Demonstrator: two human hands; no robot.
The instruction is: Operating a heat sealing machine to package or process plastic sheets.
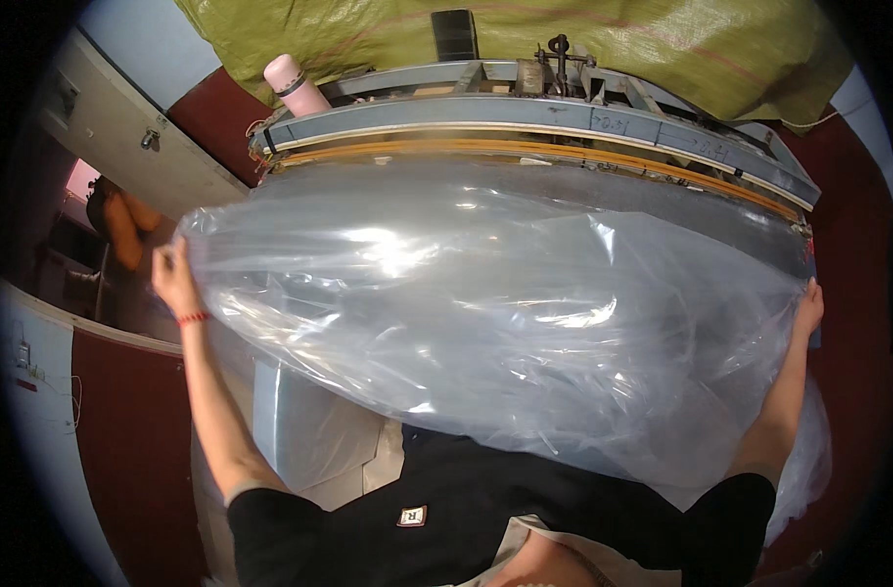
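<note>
A wide sheet of clear plastic film spreads between my two outstretched arms, wrinkled and shiny under the light. My left hand, with a red band at its wrist, pinches the film's gathered left edge. At the far right, my right hand grips the opposite edge; its fingers are partly hidden. Beyond the film's far side runs a long grey metal bar machine with orange strips along its near face. The film's far edge lies close to those strips. Whether it passes under them I cannot tell.
A pink bottle stands at the machine's left end. A metal clamp-like fitting rises from its frame. Yellow-green woven sheeting hangs behind. An open door is at the left, and a pale blue box-like surface sits below the film.
</note>
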